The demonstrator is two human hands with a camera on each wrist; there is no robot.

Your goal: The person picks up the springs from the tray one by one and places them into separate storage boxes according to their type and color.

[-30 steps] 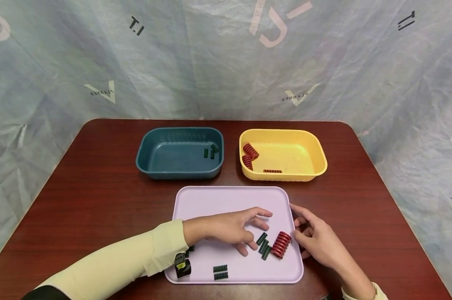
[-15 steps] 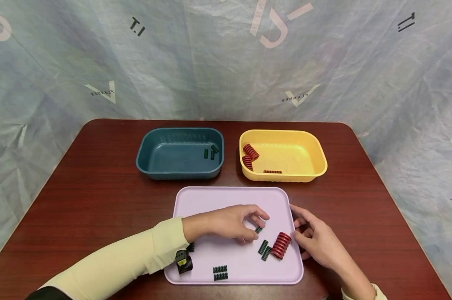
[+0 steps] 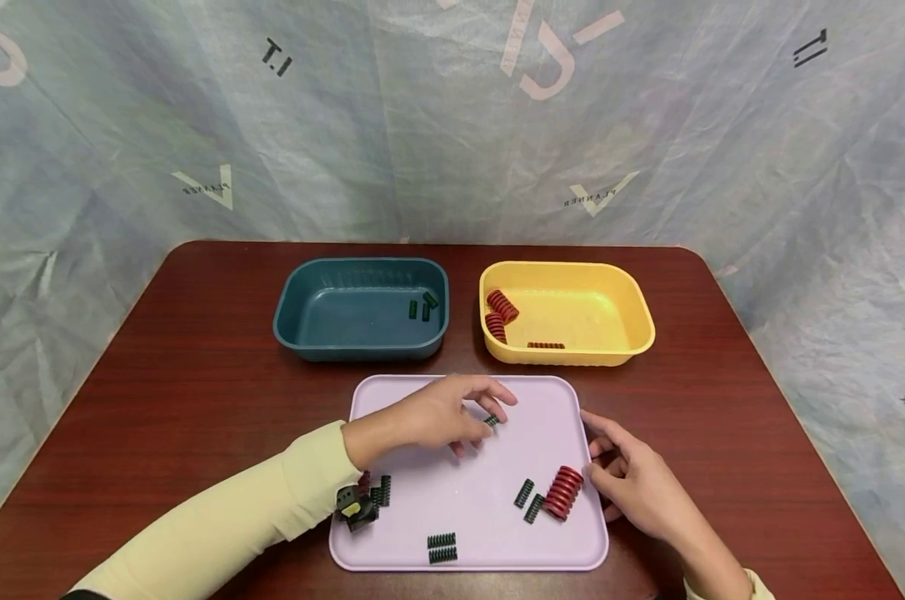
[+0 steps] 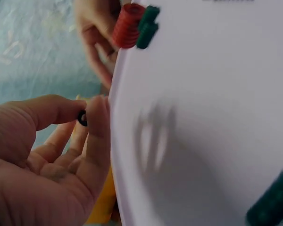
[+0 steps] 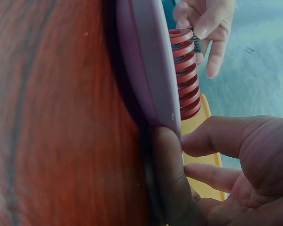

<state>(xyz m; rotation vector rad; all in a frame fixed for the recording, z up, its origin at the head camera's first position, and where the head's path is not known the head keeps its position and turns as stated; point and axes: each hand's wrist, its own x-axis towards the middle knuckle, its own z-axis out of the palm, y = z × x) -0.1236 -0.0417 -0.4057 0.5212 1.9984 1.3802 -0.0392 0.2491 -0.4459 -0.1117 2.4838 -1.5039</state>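
Observation:
Above the upper middle of the lilac tray point(image 3: 490, 508), my left hand point(image 3: 441, 414) pinches a small dark green spring point(image 3: 492, 421) between thumb and index finger. In the left wrist view only the dark end of that spring point(image 4: 82, 118) shows between the fingertips. My right hand point(image 3: 640, 483) grips the tray's right rim, one finger under it and the thumb at its edge. Just inside that rim lies a large red spring point(image 3: 563, 492), with two small green springs point(image 3: 529, 500) beside it. Another green pair point(image 3: 442, 547) lies near the front edge.
Behind the tray stand a dark teal bin point(image 3: 286, 321) with several green springs and a yellow bin point(image 3: 632, 321) with several red springs. More springs point(image 3: 381, 492) lie at the tray's left, partly hidden by the left wrist camera point(image 3: 358, 508).
My left hand has picked up one green spring from beside the large red spring and carried it up and leftward over the tray. The right hand stays at the rim.

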